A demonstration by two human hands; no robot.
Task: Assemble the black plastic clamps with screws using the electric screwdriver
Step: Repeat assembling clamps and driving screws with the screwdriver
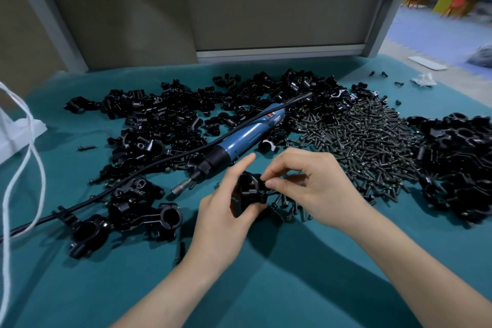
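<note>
My left hand [226,210] grips a black plastic clamp [249,189] just above the teal table, thumb below it and index finger stretched up. My right hand [316,186] pinches something small at the clamp's right side with thumb and forefinger; it looks like a screw, mostly hidden. A few loose screws [288,208] lie under my hands. The blue electric screwdriver [239,141] lies on the table beyond my left hand, its bit [181,189] pointing toward the lower left.
A big pile of black clamp parts [186,114] covers the table's middle. A heap of screws [367,141] lies right of it, with more clamps [460,165] at far right. Finished clamps [127,208] sit at lower left. A black cable [106,194] and white cord [32,141] run left.
</note>
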